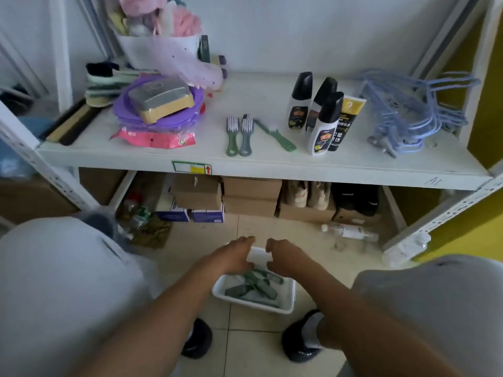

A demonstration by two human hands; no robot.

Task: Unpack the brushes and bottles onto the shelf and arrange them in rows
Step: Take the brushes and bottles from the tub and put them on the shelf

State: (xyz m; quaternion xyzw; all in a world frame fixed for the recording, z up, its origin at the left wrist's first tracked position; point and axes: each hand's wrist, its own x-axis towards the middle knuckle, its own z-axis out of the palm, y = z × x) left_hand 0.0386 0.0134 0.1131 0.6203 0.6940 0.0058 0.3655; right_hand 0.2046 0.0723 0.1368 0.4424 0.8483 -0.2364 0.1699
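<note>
A white tray (289,296) sits on the floor tiles between my feet and holds several green brushes (260,287). My left hand (235,255) and my right hand (284,257) reach down over its far end, fingers curled close together; whether they hold anything is hidden. On the white shelf (272,164) two green brushes (239,136) lie side by side, and a third brush (275,136) lies slanted to their right. Three white bottles with black caps (324,129) stand in a cluster beside a yellow and black tube (347,118).
Blue hangers (408,112) fill the shelf's right end. Purple basins (160,121) with a yellow sponge block are stacked at the left, behind a pink packet. Cardboard boxes (250,197) and shoes sit under the shelf. A clear bottle (351,232) lies on the floor.
</note>
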